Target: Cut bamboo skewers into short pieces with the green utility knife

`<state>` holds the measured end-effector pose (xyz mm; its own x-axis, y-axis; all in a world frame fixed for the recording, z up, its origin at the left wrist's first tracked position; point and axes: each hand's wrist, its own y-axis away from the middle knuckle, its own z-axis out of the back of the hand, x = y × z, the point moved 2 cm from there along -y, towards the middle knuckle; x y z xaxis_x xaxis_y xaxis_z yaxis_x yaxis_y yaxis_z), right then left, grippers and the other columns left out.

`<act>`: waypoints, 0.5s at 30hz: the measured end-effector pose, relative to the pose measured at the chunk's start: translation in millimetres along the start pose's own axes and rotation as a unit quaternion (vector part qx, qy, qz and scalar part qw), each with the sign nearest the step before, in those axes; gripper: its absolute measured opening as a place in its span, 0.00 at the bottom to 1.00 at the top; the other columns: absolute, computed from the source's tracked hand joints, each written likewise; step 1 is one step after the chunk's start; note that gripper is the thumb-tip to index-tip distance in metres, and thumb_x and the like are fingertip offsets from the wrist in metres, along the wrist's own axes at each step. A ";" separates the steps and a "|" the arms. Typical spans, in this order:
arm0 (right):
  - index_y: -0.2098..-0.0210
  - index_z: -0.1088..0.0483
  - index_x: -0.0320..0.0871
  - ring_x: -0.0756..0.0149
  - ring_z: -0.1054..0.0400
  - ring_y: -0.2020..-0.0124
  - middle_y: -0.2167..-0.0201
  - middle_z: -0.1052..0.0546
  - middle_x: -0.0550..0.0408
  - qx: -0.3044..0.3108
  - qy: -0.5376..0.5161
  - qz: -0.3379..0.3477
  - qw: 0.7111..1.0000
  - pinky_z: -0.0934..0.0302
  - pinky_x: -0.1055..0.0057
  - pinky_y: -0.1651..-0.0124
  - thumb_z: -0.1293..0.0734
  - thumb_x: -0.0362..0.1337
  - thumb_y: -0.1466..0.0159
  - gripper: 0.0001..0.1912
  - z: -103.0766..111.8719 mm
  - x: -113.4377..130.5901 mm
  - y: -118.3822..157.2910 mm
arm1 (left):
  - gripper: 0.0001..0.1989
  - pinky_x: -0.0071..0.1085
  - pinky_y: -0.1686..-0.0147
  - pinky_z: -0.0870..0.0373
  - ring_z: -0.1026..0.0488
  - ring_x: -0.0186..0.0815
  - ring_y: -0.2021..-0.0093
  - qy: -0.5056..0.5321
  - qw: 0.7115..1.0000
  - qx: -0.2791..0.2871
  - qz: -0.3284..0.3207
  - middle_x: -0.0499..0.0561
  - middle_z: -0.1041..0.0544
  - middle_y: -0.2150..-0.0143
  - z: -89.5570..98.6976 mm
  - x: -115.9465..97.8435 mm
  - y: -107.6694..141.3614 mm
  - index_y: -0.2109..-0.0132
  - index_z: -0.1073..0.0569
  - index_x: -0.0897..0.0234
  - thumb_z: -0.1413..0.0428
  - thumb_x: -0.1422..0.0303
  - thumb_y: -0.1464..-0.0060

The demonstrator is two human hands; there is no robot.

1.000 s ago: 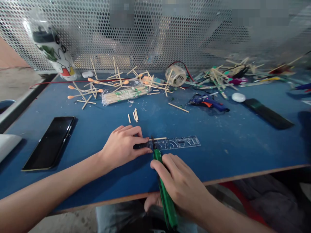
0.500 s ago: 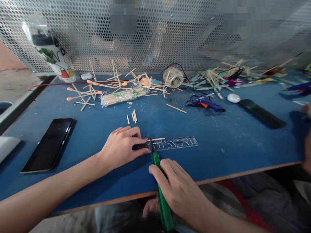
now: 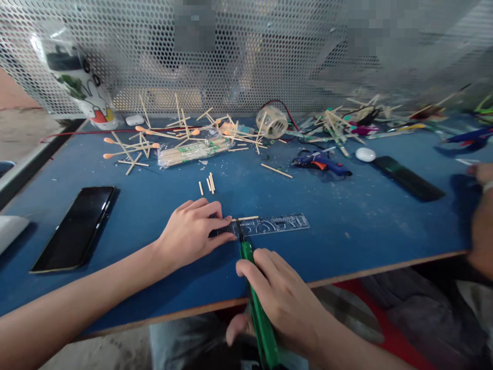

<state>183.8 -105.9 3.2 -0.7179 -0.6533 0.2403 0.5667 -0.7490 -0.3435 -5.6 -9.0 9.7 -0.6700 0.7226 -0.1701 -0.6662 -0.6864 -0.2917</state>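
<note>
My left hand (image 3: 194, 223) lies on the blue tabletop, fingers and thumb closing on the left part of a clear plastic ruler (image 3: 285, 224). Along the ruler's upper edge runs a thin wooden stick (image 3: 250, 218), its left end pinned at my left fingertips. My right hand (image 3: 283, 295) grips a green utility knife (image 3: 260, 316). Its dark blade crosses the ruler just right of my left fingertips, reaching up to the stick. Whether the blade has cut into the wood I cannot tell. Several short stick pieces (image 3: 211, 183) lie beyond my left hand.
A black phone (image 3: 75, 228) lies at the left. Toward the perforated metal panel (image 3: 154, 67) are a bag of cotton-swab-like sticks (image 3: 194, 152), a clear plastic cup (image 3: 271, 123) and a blue glue gun (image 3: 323, 163). Another person's hand (image 3: 483, 174) rests at the right edge.
The view has shifted slightly, moving everything a little leftward. Both hands keep their holds, with the knife blade still across the ruler. The other person's hand shows more at the right.
</note>
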 end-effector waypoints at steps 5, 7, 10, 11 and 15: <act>0.60 0.34 0.40 0.58 0.37 0.67 0.67 0.34 0.53 -0.009 0.005 0.010 1.000 0.33 0.61 0.65 0.31 0.61 0.40 0.29 0.4 -1.9 -3.0 | 0.15 0.35 0.61 0.31 0.27 0.37 0.60 0.019 1.000 -0.005 0.009 0.49 0.23 0.60 -2.1 2.5 -0.5 0.52 0.18 0.52 0.44 0.51 0.35; 0.60 0.34 0.41 0.59 0.37 0.68 0.67 0.34 0.53 -0.001 0.012 0.003 1.000 0.34 0.61 0.66 0.31 0.61 0.40 0.29 0.2 -1.0 -0.1 | 0.15 0.35 0.61 0.31 0.27 0.37 0.60 0.023 1.000 -0.007 0.005 0.50 0.22 0.60 -2.4 3.5 -0.9 0.51 0.18 0.52 0.44 0.51 0.35; 0.59 0.34 0.41 0.59 0.37 0.67 0.67 0.34 0.53 0.012 0.005 0.001 1.000 0.34 0.61 0.66 0.30 0.60 0.40 0.28 1.6 -1.3 0.3 | 0.15 0.34 0.60 0.30 0.27 0.36 0.61 0.033 0.999 -0.012 0.001 0.50 0.23 0.60 -2.7 4.1 -1.1 0.51 0.18 0.52 0.44 0.52 0.34; 0.59 0.34 0.40 0.58 0.37 0.67 0.66 0.34 0.53 0.013 0.000 0.005 1.000 0.34 0.62 0.66 0.30 0.60 0.40 0.28 2.5 -1.9 -1.4 | 0.15 0.34 0.61 0.30 0.27 0.36 0.61 0.034 0.999 -0.013 0.001 0.50 0.23 0.60 -2.7 4.1 -1.0 0.52 0.18 0.52 0.43 0.52 0.35; 0.58 0.34 0.40 0.58 0.36 0.65 0.65 0.33 0.52 0.021 -0.013 0.001 1.000 0.34 0.63 0.64 0.30 0.60 0.40 0.29 4.4 -2.7 -6.3 | 0.15 0.33 0.62 0.31 0.27 0.36 0.61 0.029 0.999 -0.016 0.007 0.50 0.23 0.61 -1.6 3.0 -0.2 0.53 0.17 0.53 0.43 0.52 0.35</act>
<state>183.9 -99.9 8.7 -0.7067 -0.6567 0.2633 0.5843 -0.7515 -0.3062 -6.9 -6.5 7.8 -0.6582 0.7178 -0.2272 -0.6462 -0.6934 -0.3188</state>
